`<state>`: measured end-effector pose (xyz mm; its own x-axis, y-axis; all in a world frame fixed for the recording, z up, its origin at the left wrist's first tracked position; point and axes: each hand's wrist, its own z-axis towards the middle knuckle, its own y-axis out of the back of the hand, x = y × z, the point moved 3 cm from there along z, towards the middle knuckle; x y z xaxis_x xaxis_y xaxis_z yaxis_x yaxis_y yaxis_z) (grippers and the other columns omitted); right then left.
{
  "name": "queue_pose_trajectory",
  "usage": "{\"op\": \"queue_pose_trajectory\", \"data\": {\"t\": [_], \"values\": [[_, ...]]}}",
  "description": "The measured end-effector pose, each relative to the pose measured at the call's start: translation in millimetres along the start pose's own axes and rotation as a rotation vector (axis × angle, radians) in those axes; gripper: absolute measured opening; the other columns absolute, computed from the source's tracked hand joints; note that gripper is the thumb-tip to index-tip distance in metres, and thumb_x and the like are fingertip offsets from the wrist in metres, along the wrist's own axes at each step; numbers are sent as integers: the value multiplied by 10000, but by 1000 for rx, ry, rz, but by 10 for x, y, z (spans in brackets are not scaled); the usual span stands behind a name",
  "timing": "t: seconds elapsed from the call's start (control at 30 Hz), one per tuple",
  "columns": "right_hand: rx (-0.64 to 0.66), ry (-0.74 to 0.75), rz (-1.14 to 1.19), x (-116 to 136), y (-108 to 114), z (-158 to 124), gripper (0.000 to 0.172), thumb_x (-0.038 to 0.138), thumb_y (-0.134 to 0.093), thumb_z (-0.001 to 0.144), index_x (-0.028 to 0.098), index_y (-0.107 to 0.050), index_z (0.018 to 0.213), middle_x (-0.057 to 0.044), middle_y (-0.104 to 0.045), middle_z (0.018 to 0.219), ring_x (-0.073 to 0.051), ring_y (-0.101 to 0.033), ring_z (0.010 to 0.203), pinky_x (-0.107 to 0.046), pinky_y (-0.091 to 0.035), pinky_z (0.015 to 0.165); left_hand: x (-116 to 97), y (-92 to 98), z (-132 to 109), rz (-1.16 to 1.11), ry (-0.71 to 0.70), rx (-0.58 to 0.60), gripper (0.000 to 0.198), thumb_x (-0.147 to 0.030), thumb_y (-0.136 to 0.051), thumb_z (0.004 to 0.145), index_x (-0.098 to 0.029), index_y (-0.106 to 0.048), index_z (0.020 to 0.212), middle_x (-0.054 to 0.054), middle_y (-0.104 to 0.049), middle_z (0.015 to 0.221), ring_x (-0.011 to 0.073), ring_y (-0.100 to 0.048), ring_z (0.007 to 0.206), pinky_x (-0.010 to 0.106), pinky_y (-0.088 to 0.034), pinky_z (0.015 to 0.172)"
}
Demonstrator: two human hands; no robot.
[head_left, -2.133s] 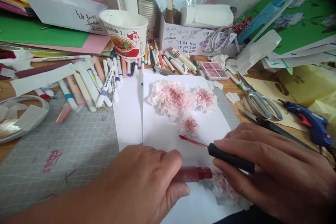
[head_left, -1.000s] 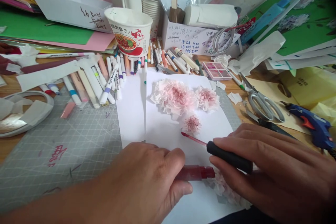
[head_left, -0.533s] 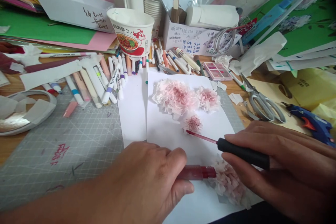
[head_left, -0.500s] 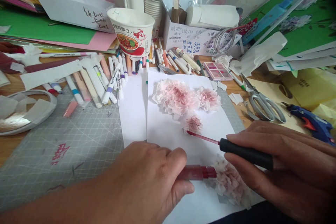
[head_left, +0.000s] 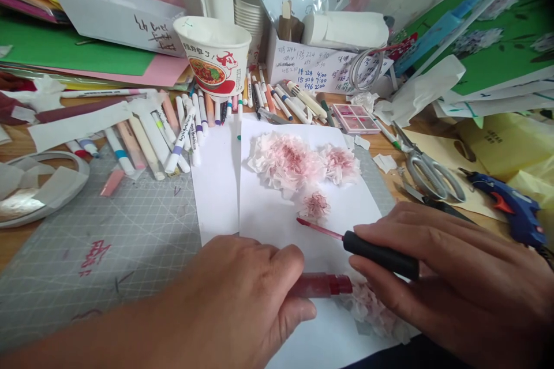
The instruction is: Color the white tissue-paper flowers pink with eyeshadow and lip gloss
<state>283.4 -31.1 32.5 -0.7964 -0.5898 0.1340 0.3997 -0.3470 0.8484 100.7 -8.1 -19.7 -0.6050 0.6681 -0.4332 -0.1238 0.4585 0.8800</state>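
My left hand (head_left: 255, 294) is closed around a dark red lip gloss tube (head_left: 318, 285), its open neck pointing right. Between the fingers of my right hand (head_left: 433, 271) is the black-capped lip gloss wand (head_left: 381, 253). Its red tip points left, just below a small pink tissue-paper flower (head_left: 316, 206); whether they touch I cannot tell. A large pink-and-white paper flower (head_left: 285, 161) and a medium one (head_left: 340, 164) lie farther back on the white paper (head_left: 264, 216). Another paper flower (head_left: 374, 308) is partly hidden under my right hand.
A grey cutting mat (head_left: 142, 230) lies under the paper. Behind stand a paper cup (head_left: 212, 55) and several scattered markers (head_left: 182, 138). Scissors (head_left: 433, 176) and a blue glue gun (head_left: 508, 202) are at right, a roll of tape (head_left: 82, 184) at left.
My right hand has moved left with the wand, bringing its tip a little to the left below the small flower. The view has shifted slightly; my left hand still holds the tube.
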Motion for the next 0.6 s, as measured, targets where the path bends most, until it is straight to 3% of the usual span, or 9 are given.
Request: {"op": "queue_pose_trajectory", "data": {"t": [0.2, 0.4, 0.53, 0.6], "values": [[-28, -3, 0, -44, 59, -47, 50, 232, -652, 877, 220, -627, 919, 0, -681, 637, -171, -684, 581, -264, -532, 478, -32, 95, -44, -19, 48, 5, 168, -371, -581, 957, -218, -641, 919, 9, -746, 842, 212, -690, 716, 289, -457, 634], [6, 19, -52, -12, 30, 16, 30, 198, -634, 894, 206, -616, 871, 3, -658, 586, -159, -675, 539, -260, -536, 485, 22, -19, -36, -21, -13, -32, 176, -376, -575, 932, -225, -618, 854, -4, -711, 729, 211, -652, 614, 288, -390, 539], [69, 31, -14, 9, -28, 36, 58, 215, -608, 916, 202, -612, 859, -4, -654, 565, -176, -690, 553, -274, -535, 466, 34, -61, -35, -34, 11, -57, 169, -383, -567, 928, -230, -614, 875, -5, -704, 740, 199, -647, 630, 276, -398, 558], [38, 18, -8, 6, -19, 23, 52, 203, -616, 909, 205, -607, 857, -8, -667, 581, -179, -692, 560, -280, -538, 472, 29, -58, -33, -35, 16, -45, 186, -397, -551, 934, -233, -622, 883, 0, -705, 743, 199, -654, 637, 275, -410, 567]]}}
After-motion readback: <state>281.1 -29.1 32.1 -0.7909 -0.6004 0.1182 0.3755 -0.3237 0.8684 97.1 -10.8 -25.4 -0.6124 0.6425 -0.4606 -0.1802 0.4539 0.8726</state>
